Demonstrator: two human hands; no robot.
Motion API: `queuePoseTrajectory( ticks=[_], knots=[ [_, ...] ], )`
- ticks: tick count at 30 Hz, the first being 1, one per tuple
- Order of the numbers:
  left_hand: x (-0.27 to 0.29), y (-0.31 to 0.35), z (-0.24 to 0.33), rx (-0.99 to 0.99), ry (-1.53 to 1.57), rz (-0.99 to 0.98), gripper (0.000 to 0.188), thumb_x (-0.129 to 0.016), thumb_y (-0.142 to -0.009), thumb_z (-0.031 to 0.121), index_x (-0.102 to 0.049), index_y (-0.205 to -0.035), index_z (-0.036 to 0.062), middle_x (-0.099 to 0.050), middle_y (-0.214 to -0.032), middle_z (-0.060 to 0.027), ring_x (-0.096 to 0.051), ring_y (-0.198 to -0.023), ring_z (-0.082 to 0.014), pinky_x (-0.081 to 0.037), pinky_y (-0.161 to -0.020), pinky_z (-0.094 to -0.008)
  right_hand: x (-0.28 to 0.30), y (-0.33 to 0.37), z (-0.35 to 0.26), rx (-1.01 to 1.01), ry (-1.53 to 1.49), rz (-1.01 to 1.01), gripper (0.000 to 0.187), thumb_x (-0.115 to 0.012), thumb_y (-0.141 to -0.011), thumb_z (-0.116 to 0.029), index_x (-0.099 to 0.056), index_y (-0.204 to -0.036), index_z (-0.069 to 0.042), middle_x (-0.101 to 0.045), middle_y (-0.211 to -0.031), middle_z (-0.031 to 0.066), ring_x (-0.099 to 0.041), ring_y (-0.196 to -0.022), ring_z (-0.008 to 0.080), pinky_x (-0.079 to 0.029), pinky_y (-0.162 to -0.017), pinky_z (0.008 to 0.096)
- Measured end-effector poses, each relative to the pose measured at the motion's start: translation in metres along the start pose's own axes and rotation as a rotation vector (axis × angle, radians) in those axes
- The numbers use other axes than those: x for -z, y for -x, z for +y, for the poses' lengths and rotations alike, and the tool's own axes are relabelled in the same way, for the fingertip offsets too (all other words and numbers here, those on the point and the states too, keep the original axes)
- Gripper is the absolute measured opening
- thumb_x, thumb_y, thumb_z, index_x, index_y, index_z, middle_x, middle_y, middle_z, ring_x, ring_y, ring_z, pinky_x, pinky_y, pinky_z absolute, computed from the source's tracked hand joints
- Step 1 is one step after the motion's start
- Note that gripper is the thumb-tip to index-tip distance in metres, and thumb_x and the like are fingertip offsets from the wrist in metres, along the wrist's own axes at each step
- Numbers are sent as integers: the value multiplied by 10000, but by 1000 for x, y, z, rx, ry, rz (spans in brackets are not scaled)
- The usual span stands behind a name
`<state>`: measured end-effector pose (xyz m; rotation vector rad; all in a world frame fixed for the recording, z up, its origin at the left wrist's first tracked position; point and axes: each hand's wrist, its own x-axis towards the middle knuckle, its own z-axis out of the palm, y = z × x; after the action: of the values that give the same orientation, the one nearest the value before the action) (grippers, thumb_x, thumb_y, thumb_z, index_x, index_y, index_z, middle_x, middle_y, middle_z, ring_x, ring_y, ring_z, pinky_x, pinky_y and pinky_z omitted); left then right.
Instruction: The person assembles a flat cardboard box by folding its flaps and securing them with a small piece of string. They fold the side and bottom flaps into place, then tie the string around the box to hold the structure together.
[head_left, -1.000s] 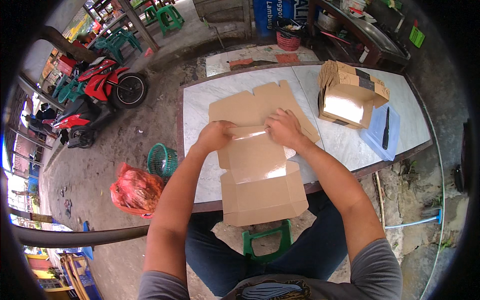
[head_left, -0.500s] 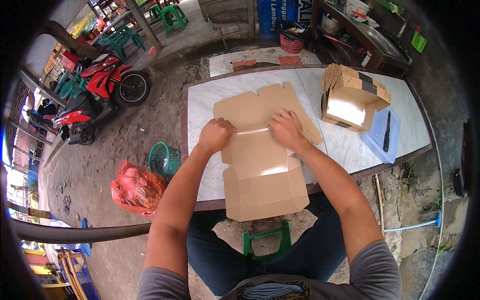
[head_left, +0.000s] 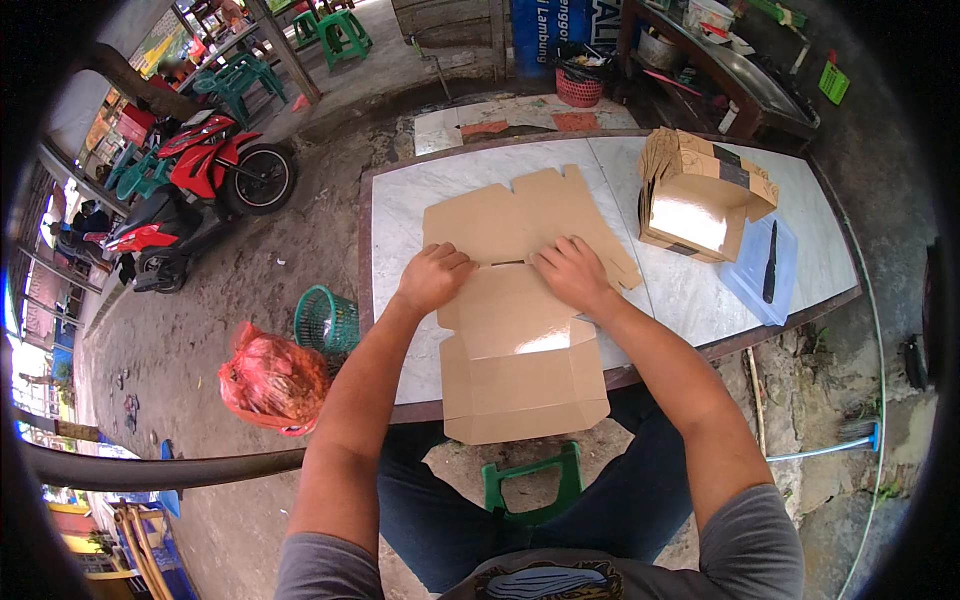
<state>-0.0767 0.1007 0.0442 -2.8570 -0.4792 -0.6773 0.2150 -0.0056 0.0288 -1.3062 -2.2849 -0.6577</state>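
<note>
A flat brown cardboard box blank point(head_left: 500, 310) lies on the table, its near flaps reaching past the table's front edge above my lap. Across its middle runs a crease, with a short dark slit showing between my hands. My left hand point(head_left: 437, 276) is closed at the left end of this crease, fingers curled on the cardboard. At the right end my right hand point(head_left: 570, 273) grips the fold the same way, fingertips bent down. The thumbs are mostly hidden.
On the white-tiled table point(head_left: 400, 205) stand folded cardboard boxes point(head_left: 700, 190) at right, beside a translucent blue plastic lid point(head_left: 745, 265) bearing a black knife point(head_left: 771, 262). Left of the table are a green basket point(head_left: 327, 320) and a red plastic bag point(head_left: 272, 380). A green stool point(head_left: 532, 515) sits below.
Both hands have shifted slightly toward me along the crease, the right one more. Where a shiny strip showed between them, a dark slit now shows.
</note>
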Motion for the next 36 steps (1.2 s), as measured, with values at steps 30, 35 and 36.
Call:
queuePoseTrajectory(
  ticks=[30,35,36],
  knots=[
    [3,-26,126,516,-151,-455,760,-445,-1031,647,-488,-1543,86,-562,-1401,-228,-533,-1275,-413,-445,-1056,-531,53,10,-32,-161,87,-383,434,-619,-890,-220,-715,-1271,-37,-680,-1149,77,-534,-1225,270,-366,-1120,528],
    [-20,-22,134,574,-127,-323,681,-468,-1048,563,-495,-1545,99,-525,-1447,-233,-473,-1318,-437,-397,-1107,-539,44,4,-43,-339,-93,-360,450,-564,-973,-304,-681,-1329,-56,-663,-1213,93,-509,-1253,286,-336,-1143,540],
    [-24,-20,137,563,-147,-301,668,-461,-1050,553,-504,-1541,102,-516,-1454,-225,-464,-1317,-436,-396,-1105,-534,38,8,-48,-362,-127,-338,448,-546,-1000,-328,-678,-1335,-62,-659,-1237,100,-503,-1278,286,-326,-1157,543]
  ],
)
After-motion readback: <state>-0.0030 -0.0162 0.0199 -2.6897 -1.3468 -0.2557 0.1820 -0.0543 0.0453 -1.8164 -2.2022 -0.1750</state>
